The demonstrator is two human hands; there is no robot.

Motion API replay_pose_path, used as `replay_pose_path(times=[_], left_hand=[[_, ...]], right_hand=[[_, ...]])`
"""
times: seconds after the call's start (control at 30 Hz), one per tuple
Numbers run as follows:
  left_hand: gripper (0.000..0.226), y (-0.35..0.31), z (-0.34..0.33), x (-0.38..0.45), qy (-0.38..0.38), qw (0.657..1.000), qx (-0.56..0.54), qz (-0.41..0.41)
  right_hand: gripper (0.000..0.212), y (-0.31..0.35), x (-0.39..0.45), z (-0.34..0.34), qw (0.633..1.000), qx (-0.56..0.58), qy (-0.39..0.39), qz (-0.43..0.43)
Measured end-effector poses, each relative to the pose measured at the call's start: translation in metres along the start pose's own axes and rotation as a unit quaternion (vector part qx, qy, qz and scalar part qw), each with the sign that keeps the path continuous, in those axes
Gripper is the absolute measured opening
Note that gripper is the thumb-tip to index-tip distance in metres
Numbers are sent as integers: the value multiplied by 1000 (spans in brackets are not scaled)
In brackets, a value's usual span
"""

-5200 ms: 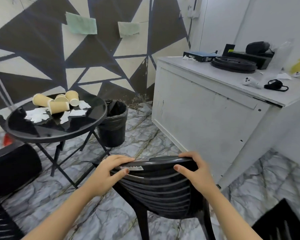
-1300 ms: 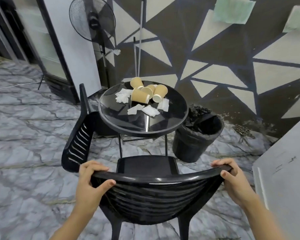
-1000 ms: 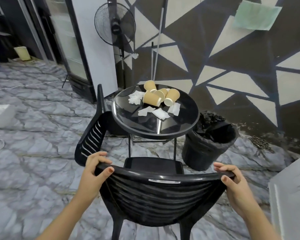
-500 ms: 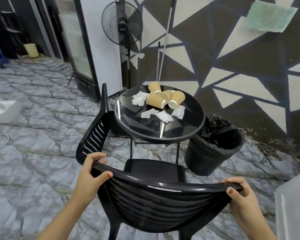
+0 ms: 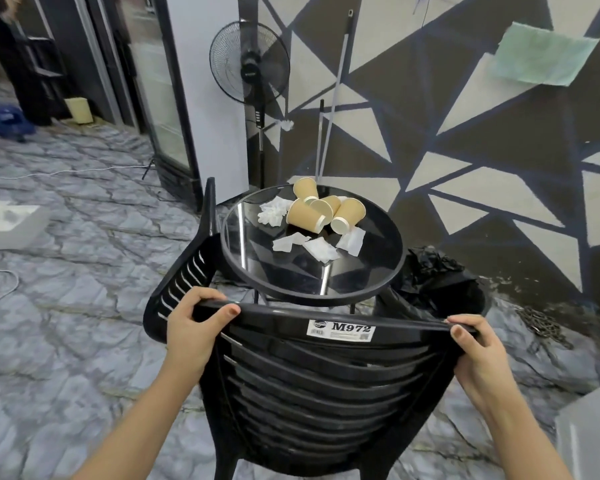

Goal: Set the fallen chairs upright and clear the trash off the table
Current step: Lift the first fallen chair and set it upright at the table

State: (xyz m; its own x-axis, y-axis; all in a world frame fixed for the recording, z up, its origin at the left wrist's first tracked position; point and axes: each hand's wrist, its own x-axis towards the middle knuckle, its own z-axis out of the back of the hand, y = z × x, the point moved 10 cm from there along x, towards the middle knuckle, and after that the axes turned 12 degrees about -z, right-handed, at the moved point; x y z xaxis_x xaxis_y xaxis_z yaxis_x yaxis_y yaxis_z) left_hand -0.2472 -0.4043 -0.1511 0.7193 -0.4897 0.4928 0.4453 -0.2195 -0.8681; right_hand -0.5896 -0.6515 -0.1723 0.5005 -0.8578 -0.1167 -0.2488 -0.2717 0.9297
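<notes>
Both hands are closed on the top rail of the near chair (image 5: 326, 386), one at each corner: the left hand (image 5: 191, 327) wraps the left end with the thumb lying along the rail, and the right hand (image 5: 478, 351) pinches the right end. That chair stands upright with its back to the person, its front tucked toward the round table (image 5: 378, 271).

Going left to right: a white foam box (image 5: 11, 223) sits on the marble floor far left, well apart from everything. Next comes the second chair (image 5: 184, 271), lying tipped on its side, its slatted back just beside the left hand and its leg sticking up against the table's left edge. Behind it stands a pedestal fan (image 5: 250, 60). On the tabletop lie 4 paper cups (image 5: 321, 211), all on their sides in a cluster, with crumpled tissues (image 5: 305, 242) near them. Right of the table is the lined trash bin (image 5: 440, 289), near the rim.

My guess is the near chair is being settled into place, with the fallen one and the litter not yet dealt with. The risks: shoving this chair further could knock the table legs and roll the cups off; lifting the fallen chair carelessly could catch its leg on the rim and jolt the glass-like top; tissues may scatter.
</notes>
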Motion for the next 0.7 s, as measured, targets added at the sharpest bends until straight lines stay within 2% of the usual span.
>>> replay_pose_path(times=[0.07,0.13,0.27,0.37,0.4,0.47,0.57,0.67,0.7], left_hand=[[22,-5,-12,-3,-10,1000,11,-3],[22,-12,-27,-10,-14,1000,13,-7],[24,-19,-54,-26,-26,999,-31,1],[31,-13,-80,-45,-11,999,-42,14],[38,-10,-89,-54,-7,999,-43,20],[47,-6,-106,-72,-8,999,-30,27],[46,-5,-121,-90,-15,999,-24,40],[46,-5,-120,-102,-39,997,-35,53],[50,-6,-119,-105,-40,997,-39,57]], right_hand=[[42,2,12,16,1000,-3,4,-12],[41,9,20,29,1000,-5,6,-15],[23,23,39,49,999,-18,39,-29],[41,21,59,77,997,2,68,-45],[40,21,64,84,995,7,84,-50],[18,23,71,96,992,6,112,-61],[36,22,78,112,987,-28,136,-78],[30,17,82,118,982,-38,163,-81],[46,12,85,125,984,-42,152,-83]])
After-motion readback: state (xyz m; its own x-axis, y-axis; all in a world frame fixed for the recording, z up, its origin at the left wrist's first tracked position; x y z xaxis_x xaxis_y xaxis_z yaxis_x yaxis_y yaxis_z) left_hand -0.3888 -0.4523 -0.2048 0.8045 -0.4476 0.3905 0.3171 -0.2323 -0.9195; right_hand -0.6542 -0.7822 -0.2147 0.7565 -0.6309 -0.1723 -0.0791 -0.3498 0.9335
